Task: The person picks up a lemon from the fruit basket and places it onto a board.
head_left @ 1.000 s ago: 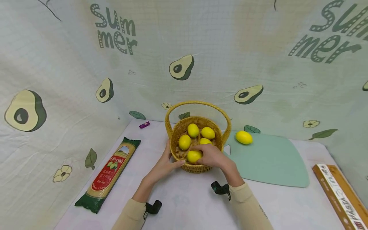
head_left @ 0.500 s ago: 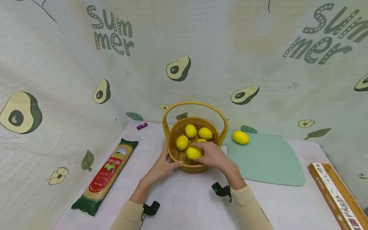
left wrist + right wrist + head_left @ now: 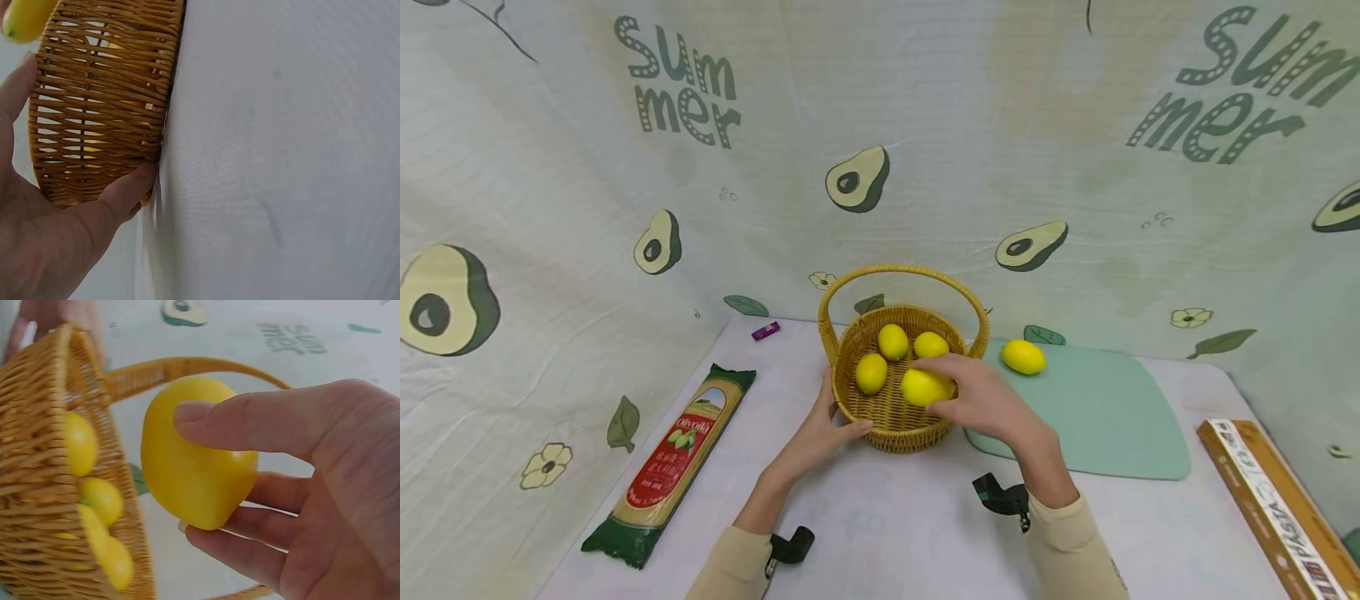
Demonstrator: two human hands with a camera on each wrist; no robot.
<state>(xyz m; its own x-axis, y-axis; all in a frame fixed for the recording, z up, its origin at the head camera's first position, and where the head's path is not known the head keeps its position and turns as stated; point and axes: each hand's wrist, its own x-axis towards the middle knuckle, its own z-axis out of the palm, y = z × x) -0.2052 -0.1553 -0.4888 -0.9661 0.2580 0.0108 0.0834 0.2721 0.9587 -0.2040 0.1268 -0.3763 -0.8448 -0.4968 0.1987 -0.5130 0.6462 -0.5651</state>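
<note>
Smooth, glossy yellow lemon point(image 3: 923, 387), oval, pinched between thumb and curled fingers of the right hand point(image 3: 981, 398), held just above the round woven wicker basket point(image 3: 891, 417) with its arched handle. Three more yellow lemons lie inside. Left hand point(image 3: 815, 439) braces the basket's outer wall, thumb pressed to the weave. White cloth-covered table point(image 3: 887, 525); avocado-print fabric backdrop point(image 3: 925, 125) all round.

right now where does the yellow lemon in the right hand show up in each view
Head: yellow lemon at centre, above the round woven wicker basket, pinched by the right hand.
Left wrist: only its tip, top left corner.
Right wrist: centre, between thumb and fingers.
Shared landmark: the basket.
</note>
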